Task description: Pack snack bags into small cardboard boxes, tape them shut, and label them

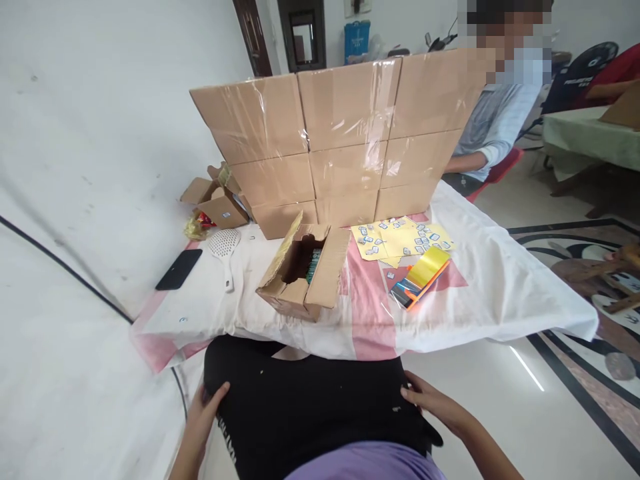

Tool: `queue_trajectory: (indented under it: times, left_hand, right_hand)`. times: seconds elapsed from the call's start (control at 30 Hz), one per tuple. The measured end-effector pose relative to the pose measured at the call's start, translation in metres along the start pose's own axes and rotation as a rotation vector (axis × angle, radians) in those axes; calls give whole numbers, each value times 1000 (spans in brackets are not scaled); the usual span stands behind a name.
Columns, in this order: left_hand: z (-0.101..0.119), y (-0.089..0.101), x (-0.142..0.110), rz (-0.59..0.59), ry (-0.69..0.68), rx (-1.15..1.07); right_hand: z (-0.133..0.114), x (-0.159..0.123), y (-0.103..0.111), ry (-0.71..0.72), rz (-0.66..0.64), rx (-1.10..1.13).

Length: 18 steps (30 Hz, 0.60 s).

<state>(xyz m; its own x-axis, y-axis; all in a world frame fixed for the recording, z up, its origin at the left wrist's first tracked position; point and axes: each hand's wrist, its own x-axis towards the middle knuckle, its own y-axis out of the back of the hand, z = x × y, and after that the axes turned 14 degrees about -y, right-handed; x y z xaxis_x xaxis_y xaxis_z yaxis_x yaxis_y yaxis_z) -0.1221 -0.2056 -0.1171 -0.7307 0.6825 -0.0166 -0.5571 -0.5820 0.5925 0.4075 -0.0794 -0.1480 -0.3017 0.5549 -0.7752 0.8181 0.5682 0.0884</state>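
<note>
My left hand (209,408) rests at the left side of my black-clad lap (310,400). Its thumb is stretched out on top, and its other fingers are mostly hidden beyond the edge. At the right side of the lap lies my right hand (434,401), thumb and forefinger apart, the remaining fingers out of sight. Neither hand shows an object in it. Nearest on the table stands an open cardboard box (295,308) with small dark green items (313,265) inside. To its right is a tape dispenser (423,277) with a wide yellow roll.
A white and pink cloth (480,287) covers the table. Taped cartons (345,140) form a wall behind; a yellow sheet (383,241) bears several small labels. At left are a white slotted skimmer (225,250), a black phone (179,269) and another open box (225,210). A person (493,127) sits behind.
</note>
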Motion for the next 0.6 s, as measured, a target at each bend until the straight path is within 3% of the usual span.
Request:
queue_trajectory:
  times: [0.1, 0.13, 0.2, 0.23, 0.33, 0.43, 0.5, 0.6]
  left_hand:
    - [55, 0, 21, 187, -206, 94]
    - [83, -3, 24, 225, -386, 122]
    - [145, -17, 23, 171, -757, 126]
    - [175, -26, 21, 90, -910, 121]
    - [242, -56, 14, -69, -1123, 177]
    - [262, -79, 13, -30, -1204, 219]
    - [257, -85, 16, 28, -1219, 190]
    - [245, -85, 20, 48, -1229, 112]
  right_hand:
    - [-24, -18, 0, 62, 21, -202]
    - [-37, -30, -2, 77, 92, -304]
    - [-73, -63, -6, 96, 227, -508]
    - [-94, -81, -9, 119, 232, -566]
    - [-157, -115, -16, 386, 92, -428]
    - [-204, -104, -22, 669, 101, -244]
    - [-226, -80, -28, 802, 137, -185]
    - [-253, -49, -45, 999, 83, -130]
